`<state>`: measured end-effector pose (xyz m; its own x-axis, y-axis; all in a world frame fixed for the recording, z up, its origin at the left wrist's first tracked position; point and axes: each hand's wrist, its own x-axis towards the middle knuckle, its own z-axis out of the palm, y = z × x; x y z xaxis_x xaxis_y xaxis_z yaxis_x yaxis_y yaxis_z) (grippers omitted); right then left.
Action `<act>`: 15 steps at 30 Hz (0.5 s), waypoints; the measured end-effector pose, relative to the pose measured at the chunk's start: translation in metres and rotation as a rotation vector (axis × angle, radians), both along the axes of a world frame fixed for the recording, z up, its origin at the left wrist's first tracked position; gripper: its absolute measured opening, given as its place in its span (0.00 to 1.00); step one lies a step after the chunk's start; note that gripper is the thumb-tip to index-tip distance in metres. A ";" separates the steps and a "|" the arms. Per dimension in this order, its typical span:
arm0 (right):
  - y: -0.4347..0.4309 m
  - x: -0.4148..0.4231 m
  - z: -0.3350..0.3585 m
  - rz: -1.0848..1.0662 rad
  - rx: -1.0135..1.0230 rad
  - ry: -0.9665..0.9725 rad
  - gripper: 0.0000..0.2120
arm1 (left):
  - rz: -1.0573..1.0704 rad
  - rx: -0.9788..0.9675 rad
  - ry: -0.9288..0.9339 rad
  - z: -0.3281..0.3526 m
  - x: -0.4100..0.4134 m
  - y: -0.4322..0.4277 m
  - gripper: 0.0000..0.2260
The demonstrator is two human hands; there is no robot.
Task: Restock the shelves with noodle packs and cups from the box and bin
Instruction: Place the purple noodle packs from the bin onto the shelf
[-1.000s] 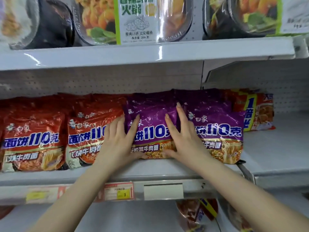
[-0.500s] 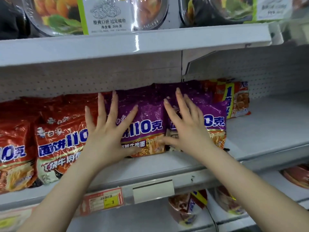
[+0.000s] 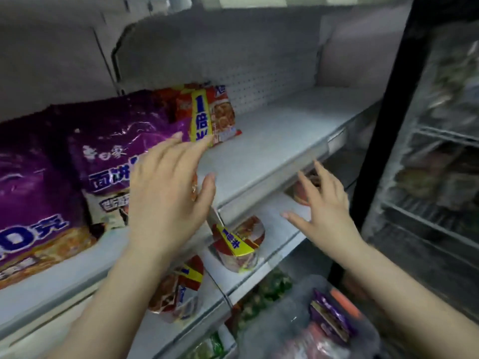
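Both hands have come off the purple packs since half a second back, and my view has swung right, so the bare stretch of the grey metal shelf (image 3: 272, 141) is now in the middle. My left hand (image 3: 168, 200) hangs in front of the nearer glossy purple noodle pack (image 3: 111, 154), fingers straight and spread, holding nothing; whether the palm touches the wrapper I can't tell, it's blurry. My right hand (image 3: 324, 208) is out past the front edge of that shelf, fingers splayed wide, also holding nothing.

A second purple noodle pack (image 3: 31, 203) sits at the left end of the shelf, touching the first. Behind them, just beside the bare part, stands a red noodle pack with a yellow stripe (image 3: 210, 112), upright against the pegboard back.

Below the shelf, on the next level down, two red noodle bowls with yellow bands (image 3: 238, 244) lie tipped on their sides. Lower still, a clear plastic bag of mixed packs (image 3: 329, 314) sits under my right arm. A black-framed glass fridge door (image 3: 427, 151) stands off the shelf's right end.
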<state>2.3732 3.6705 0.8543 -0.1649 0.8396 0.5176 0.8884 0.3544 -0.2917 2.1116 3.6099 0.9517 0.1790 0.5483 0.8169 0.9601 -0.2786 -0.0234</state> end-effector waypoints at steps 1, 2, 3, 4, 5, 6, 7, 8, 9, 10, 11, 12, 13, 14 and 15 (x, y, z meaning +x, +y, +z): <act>-0.003 0.010 -0.009 -0.008 -0.017 -0.003 0.39 | 0.020 0.108 0.005 -0.006 -0.008 -0.001 0.18; -0.006 0.013 -0.015 0.001 -0.019 -0.004 0.38 | 0.044 0.195 0.002 -0.011 -0.021 -0.006 0.16; -0.008 0.010 -0.019 0.041 -0.002 -0.002 0.36 | 0.061 0.225 -0.017 -0.016 -0.037 -0.011 0.16; -0.010 0.000 -0.021 0.109 0.045 0.001 0.34 | 0.072 0.214 -0.032 -0.020 -0.052 -0.017 0.17; -0.011 -0.018 -0.020 0.192 0.101 0.007 0.32 | 0.082 0.193 -0.017 -0.022 -0.065 -0.025 0.17; -0.013 -0.041 -0.016 0.282 0.155 0.020 0.31 | 0.086 0.179 0.042 -0.025 -0.075 -0.033 0.15; -0.017 -0.068 -0.011 0.375 0.203 0.045 0.30 | 0.070 0.158 0.127 -0.027 -0.081 -0.041 0.14; -0.021 -0.097 -0.004 0.467 0.249 0.071 0.30 | 0.024 0.118 0.195 -0.027 -0.084 -0.049 0.13; -0.026 -0.126 0.004 0.557 0.290 0.087 0.30 | -0.037 0.069 0.219 -0.025 -0.084 -0.055 0.13; -0.031 -0.151 0.011 0.642 0.324 0.084 0.30 | -0.097 0.023 0.200 -0.023 -0.084 -0.059 0.13; -0.035 -0.174 0.017 0.709 0.337 0.069 0.30 | -0.152 -0.016 0.138 -0.022 -0.085 -0.061 0.13; -0.038 -0.193 0.024 0.749 0.330 0.045 0.30 | -0.206 -0.031 0.048 -0.020 -0.084 -0.062 0.13; -0.042 -0.210 0.030 0.776 0.302 0.024 0.32 | -0.248 -0.022 -0.053 -0.017 -0.084 -0.063 0.12; -0.046 -0.224 0.035 0.788 0.247 0.017 0.35 | -0.277 0.012 -0.146 -0.013 -0.082 -0.064 0.12; -0.050 -0.234 0.042 0.801 0.179 0.014 0.37 | -0.300 0.055 -0.227 -0.009 -0.080 -0.065 0.12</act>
<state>2.1396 3.6201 0.8958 -0.6721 0.3748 0.6386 0.3433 0.9219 -0.1799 2.0315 3.5454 0.9423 0.1361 0.4529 0.8811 0.8188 -0.5521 0.1573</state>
